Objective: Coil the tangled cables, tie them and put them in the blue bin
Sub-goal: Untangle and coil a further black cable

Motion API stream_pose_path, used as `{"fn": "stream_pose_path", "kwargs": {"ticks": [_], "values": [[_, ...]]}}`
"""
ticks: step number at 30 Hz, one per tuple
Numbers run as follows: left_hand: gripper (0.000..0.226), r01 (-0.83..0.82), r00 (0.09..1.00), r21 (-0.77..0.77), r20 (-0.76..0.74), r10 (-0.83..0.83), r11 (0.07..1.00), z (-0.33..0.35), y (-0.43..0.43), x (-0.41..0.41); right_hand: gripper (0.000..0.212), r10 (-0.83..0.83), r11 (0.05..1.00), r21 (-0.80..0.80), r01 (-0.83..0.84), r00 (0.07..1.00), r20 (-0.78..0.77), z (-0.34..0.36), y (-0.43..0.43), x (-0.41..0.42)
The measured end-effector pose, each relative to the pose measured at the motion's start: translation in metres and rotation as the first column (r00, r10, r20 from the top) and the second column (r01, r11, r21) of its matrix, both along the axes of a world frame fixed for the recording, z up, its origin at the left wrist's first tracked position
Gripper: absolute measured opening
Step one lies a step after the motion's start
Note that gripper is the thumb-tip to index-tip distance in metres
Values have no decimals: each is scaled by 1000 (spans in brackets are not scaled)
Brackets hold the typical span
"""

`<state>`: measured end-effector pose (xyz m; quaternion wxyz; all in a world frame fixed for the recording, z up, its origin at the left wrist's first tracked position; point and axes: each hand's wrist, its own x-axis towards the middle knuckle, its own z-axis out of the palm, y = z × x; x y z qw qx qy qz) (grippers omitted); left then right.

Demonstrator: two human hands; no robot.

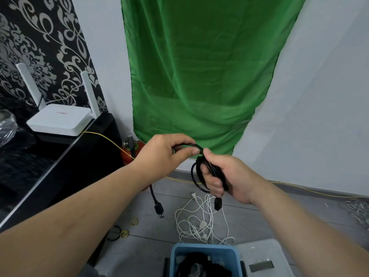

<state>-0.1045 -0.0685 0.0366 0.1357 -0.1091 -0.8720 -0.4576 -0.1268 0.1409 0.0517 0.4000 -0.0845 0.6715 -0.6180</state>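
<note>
**Entry: black cable, coiling in progress**

- Location: held in the air in front of the person, above the floor and beyond the blue bin.
- Condition: several loops are gathered into 1 bundle. A free length hangs below the left forearm and ends in a USB plug. A second connector dangles under the right hand.
- Left hand: thumb and curled fingers pinch the cable at the top of the loops, just beside the right thumb.
- Right hand: fingers are wrapped round the bundle, with the thumb lying up along it.
- Step, as judged: either laying the next turn or starting the wrap that ties the coil. Which of the 2 cannot be told.
- Handling note:
  - The right hand should keep the loops stacked and even, and should not slacken while the left feeds cable.
  - The left hand should let the cable roll slightly between its fingertips so that no twist builds up.
  - Enough tail should be kept for the tie.
  - The hanging plug may swing, so the feed should be slow.
- Pending: white cables lie tangled on the floor between the hands and the bin.
- Bin contents: dark items, too dim to name
</note>
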Motion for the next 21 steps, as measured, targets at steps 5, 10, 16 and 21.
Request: {"fn": "stream_pose_path", "kwargs": {"ticks": [5, 10, 16, 21], "values": [[19, -8, 997, 40, 81, 5, 999, -13, 7, 2, 39, 3, 969, -244, 43, 983, 185, 8, -3, 4], [22, -30, 934, 73, 358, 2, 997, -22, 21, 8, 40, -126, 862, -434, 263, 939, 319, 13, -4, -2], [13, 125, 806, -22, 585, -89, 992, -31, 44, 20, 41, -336, 668, -521, 531, 840, 426, 16, -4, -11], [21, 275, 854, -244, 506, -120, 930, -26, 70, 34, 39, -530, 594, -458, 661, 750, 395, 8, -2, -21]]}}
